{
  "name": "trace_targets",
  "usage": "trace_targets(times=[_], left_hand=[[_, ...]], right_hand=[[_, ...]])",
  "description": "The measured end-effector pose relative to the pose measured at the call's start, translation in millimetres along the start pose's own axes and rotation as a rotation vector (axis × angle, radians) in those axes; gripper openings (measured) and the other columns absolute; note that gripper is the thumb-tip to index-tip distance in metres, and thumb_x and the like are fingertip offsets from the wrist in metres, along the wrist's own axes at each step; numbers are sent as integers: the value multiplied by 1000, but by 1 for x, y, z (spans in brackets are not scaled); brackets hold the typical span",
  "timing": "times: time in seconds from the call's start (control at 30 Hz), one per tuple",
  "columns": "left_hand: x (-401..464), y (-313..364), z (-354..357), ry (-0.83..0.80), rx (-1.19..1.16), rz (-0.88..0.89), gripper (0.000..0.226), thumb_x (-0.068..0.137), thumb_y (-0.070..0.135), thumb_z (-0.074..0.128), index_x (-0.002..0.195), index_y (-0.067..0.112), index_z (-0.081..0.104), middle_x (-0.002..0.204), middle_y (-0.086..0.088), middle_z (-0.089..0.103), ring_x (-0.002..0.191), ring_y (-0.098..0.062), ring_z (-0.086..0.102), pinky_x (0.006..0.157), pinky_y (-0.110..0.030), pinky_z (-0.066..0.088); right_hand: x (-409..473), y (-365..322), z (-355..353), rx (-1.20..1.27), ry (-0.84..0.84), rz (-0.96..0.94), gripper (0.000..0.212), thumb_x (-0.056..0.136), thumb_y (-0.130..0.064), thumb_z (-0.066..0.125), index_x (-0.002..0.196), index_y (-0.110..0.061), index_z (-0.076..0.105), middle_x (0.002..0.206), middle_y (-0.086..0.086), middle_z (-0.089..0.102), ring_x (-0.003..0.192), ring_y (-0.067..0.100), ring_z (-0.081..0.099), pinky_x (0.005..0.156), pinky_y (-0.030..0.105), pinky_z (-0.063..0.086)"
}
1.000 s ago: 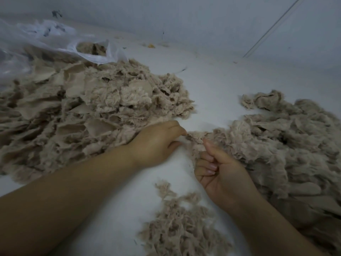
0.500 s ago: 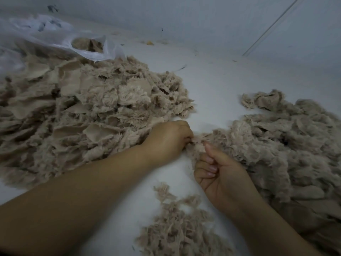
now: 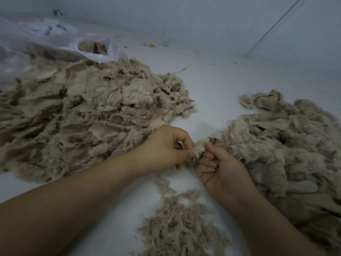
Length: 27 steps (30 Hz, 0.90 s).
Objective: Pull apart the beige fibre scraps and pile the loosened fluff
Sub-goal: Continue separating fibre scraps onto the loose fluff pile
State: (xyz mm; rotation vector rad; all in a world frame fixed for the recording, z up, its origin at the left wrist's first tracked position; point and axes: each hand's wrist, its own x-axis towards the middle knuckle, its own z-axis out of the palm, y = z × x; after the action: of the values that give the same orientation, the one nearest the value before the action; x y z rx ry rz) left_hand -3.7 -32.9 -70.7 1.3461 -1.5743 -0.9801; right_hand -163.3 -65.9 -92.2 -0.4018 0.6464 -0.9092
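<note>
A small beige fibre scrap [image 3: 198,150] sits between my two hands at the centre. My left hand [image 3: 166,150] pinches its left end with thumb and fingers. My right hand [image 3: 219,170] grips its right end, fingers curled, palm turned up. A big heap of beige scraps [image 3: 88,115] spreads over the left of the white surface. Another heap of scraps [image 3: 287,145] lies on the right, touching my right hand. A smaller pile of loosened fluff [image 3: 180,230] lies near the front, below my hands.
A clear plastic bag [image 3: 55,45] holding more scraps lies at the back left. The white surface [image 3: 212,85] meets a pale wall at the back. A thin rod [image 3: 273,28] leans against the wall at the right.
My left hand moved right from the edge of the left heap and closed on the scrap held by my right hand. The right hand stayed in place.
</note>
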Motion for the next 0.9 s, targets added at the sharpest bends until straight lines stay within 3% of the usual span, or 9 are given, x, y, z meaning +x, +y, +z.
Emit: trace_targets(times=[0.07,0.23,0.3,0.4,0.53,0.67,0.83,0.9], left_hand=[[-3,4,2,23,-188,-28,23,73,-5,66,59,13,63,73,-30,62,49,-25,58,44,-24,44],[-5,8,9,121,-551,-120,9,57,-2,52,53,4,48,74,-21,47,54,-23,45,45,-25,40],[-4,7,14,164,-563,-142,9,59,0,52,55,6,46,69,-18,41,54,-23,43,46,-26,41],[2,6,20,187,-623,-164,7,64,0,55,67,5,52,65,-18,52,52,-27,53,46,-28,43],[7,6,24,153,-584,-168,6,87,-2,61,89,2,57,67,-16,60,54,-24,56,47,-28,45],[6,0,29,216,-475,-152,14,87,-14,54,85,-2,60,62,-16,57,49,-22,53,47,-26,44],[3,-4,29,193,-415,-115,16,87,-14,57,80,0,59,64,-10,59,52,-19,57,55,-28,51],[3,-6,28,201,-436,-105,18,88,-13,57,78,2,56,64,-10,60,53,-21,58,57,-31,53]], right_hand=[[-1,-1,0,-5,5,3,24,95,-12,51,72,-14,45,52,-6,39,37,3,31,34,15,30],[-2,-1,1,34,-10,42,28,98,-16,49,70,-14,45,53,-6,38,37,3,31,34,14,29],[-2,-1,1,36,-12,56,31,99,-20,49,69,-14,45,54,-7,37,37,4,30,34,15,30],[-2,-1,1,30,-44,59,27,99,-18,44,73,-12,46,58,-4,34,36,3,30,32,14,30],[-4,0,4,-56,-123,26,10,80,-15,51,73,-9,48,59,0,37,36,4,32,33,13,29],[-4,-1,2,37,-67,19,18,79,-19,57,63,-11,55,53,-5,35,37,3,29,33,14,27],[-5,-3,5,25,-53,-9,11,87,-20,58,93,-12,64,53,-6,35,37,3,27,33,16,27],[-4,-3,4,35,-41,37,15,98,-20,50,86,-14,56,52,-6,35,36,3,27,33,15,26]])
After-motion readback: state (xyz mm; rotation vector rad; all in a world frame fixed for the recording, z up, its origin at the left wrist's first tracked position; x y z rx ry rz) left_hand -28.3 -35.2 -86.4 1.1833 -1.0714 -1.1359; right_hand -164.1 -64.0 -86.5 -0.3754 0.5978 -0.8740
